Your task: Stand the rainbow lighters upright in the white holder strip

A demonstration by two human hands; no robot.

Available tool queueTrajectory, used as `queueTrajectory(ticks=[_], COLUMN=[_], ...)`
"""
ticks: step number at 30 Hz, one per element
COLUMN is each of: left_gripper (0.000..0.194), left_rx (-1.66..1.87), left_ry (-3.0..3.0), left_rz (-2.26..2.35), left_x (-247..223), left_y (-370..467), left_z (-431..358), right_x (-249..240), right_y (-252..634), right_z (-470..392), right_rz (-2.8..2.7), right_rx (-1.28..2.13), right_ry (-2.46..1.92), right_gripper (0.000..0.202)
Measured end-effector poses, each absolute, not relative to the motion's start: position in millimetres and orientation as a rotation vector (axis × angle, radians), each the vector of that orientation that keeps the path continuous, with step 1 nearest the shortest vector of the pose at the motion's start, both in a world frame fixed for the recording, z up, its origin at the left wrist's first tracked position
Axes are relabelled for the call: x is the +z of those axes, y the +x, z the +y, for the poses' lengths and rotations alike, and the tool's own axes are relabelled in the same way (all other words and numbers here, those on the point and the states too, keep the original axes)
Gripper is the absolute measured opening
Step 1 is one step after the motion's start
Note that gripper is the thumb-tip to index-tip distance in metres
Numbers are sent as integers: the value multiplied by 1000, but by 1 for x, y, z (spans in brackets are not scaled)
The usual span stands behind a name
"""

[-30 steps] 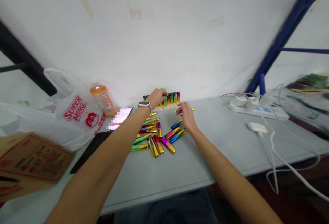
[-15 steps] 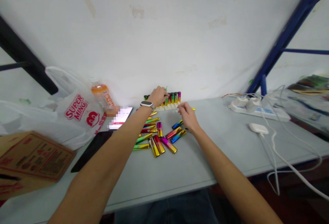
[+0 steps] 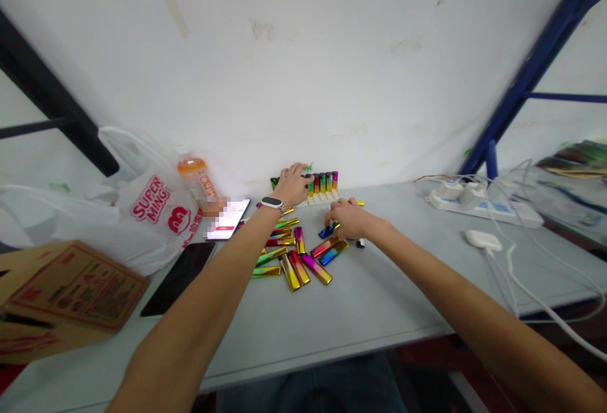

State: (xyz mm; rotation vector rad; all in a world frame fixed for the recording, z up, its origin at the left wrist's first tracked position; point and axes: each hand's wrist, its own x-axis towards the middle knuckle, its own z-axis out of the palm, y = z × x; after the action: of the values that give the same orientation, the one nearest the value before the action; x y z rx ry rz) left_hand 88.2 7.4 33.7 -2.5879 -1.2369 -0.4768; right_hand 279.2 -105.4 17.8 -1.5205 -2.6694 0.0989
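Note:
My left hand, with a white fitness band on the wrist, lies over a row of upright metallic lighters by the wall. Its fingers are stretched and touch the row, hiding part of it. The lighters stand along a white rack. Just in front, my right hand reaches down with bent fingers closed at a blue and gold lighter; its fingertips are partly hidden. Under that hand shows a small black and white piece. Several shiny loose lighters are scattered between my forearms.
At the left are a cardboard box, a white plastic bag, an orange drink bottle, a lit phone and a black tablet. A power strip and a white charger with cables lie right.
My right hand has moved from beside the rack down to the loose blue lighter. The left hand stays at the upright row, its fingers stretched further out. The view has shifted slightly.

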Motion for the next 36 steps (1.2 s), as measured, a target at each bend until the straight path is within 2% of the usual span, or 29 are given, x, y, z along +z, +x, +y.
queueTrajectory(ticks=[5,10,15,22,24,26,30,33,36], left_gripper=[52,34,20,17,17,17,17,17,18], left_rx=[-669,-1119,-1361,-1411,-1380,-1332,-1307,-1305,-1306], left_ry=[-2571,-2503,-2517,-2545,-2585,-2630,-2657,-2650,-2658], left_rz=[-1298,-1384,-1411,-1394,-1375,-1370,-1380,-1380,-1355], left_x=[32,21,-3,-16,-19,-21,-25,-26,-28], left_y=[85,76,55,40,40,41,44,44,43], left_z=[-1,-37,-75,-91,-91,-92,-93,-93,-92], right_x=[18,11,6,-3,-8,-14,-22,-24,-24], right_y=[271,268,256,209,202,201,205,206,207], right_z=[-94,-88,-90,-109,-116,-121,-126,-127,-129], right_rz=[-2732,-2630,-2174,-1296,-1257,-1307,-1436,-1420,-1414], right_rx=[-2,65,513,1250,1201,1011,701,669,742], right_ry=[-1388,-1326,-1180,-955,-1015,-1088,-1193,-1186,-1101], right_gripper=[29,14,8,33,42,48,42,39,45])
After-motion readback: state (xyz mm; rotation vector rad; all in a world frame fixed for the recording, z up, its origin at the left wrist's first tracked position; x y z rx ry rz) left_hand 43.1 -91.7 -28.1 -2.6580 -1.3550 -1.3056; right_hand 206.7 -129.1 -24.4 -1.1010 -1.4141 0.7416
